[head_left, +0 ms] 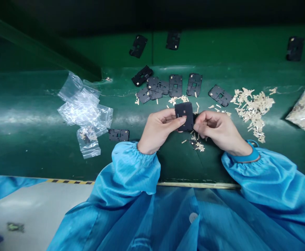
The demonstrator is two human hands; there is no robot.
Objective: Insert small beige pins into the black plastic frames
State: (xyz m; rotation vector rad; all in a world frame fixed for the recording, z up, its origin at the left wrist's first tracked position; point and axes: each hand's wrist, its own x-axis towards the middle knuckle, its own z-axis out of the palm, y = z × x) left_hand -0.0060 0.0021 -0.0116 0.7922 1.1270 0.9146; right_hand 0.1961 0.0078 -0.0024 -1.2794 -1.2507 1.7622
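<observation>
My left hand (159,128) pinches a small black rectangular plastic part (184,115) by its left edge, just above the green belt. My right hand (215,129) is curled at the part's right edge, fingers pressed together against it. Both wrists come out of blue smock sleeves; the right one wears a blue band (246,157). Tiny beige scraps (197,144) lie under the hands.
Several more black parts (175,85) lie in a row beyond the hands, one alone (118,135) to the left. A heap of beige scraps (254,106) and a filled bag (304,108) sit right. Crumpled clear bags (83,108) lie left. The green belt's edge (194,184) runs near me.
</observation>
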